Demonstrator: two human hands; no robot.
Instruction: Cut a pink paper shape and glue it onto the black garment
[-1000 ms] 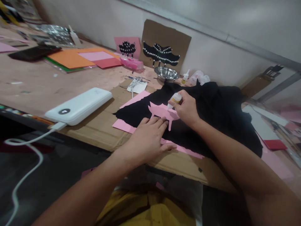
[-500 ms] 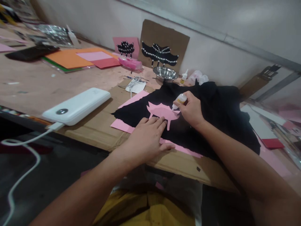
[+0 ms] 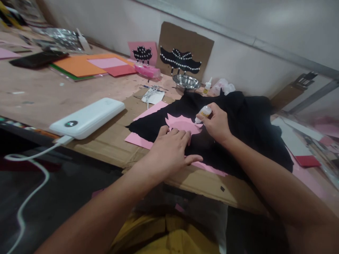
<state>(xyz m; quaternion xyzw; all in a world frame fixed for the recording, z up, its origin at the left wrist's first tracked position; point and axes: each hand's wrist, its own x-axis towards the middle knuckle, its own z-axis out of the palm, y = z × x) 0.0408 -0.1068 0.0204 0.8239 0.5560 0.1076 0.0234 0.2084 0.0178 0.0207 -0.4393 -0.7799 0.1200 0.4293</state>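
Note:
A pink paper cutout (image 3: 182, 122) with a spiky top edge lies on black cloth (image 3: 238, 120). My left hand (image 3: 172, 144) rests flat over the cutout's lower part, fingers spread and the thumb out to the right, covering its leg-like strips. Between the thumb and fingers of my right hand (image 3: 217, 121) is a small glue bottle (image 3: 206, 111), tilted with its white nozzle down at the cutout's right end. Whether the nozzle touches the paper I cannot tell. Pink paper (image 3: 137, 140) shows from beneath the cloth.
A white power bank (image 3: 87, 118) with a cable lies on cardboard (image 3: 111, 141) to the left. Behind the cloth are a metal bowl (image 3: 186, 82) and another small bottle (image 3: 207, 86). Beaded black shapes on a cardboard panel (image 3: 185, 33) lean against the wall. Coloured sheets (image 3: 76, 65) lie far left.
My left hand has slid slightly right and up over the cutout, covering more of its lower part. The glue bottle in my right hand has barely moved.

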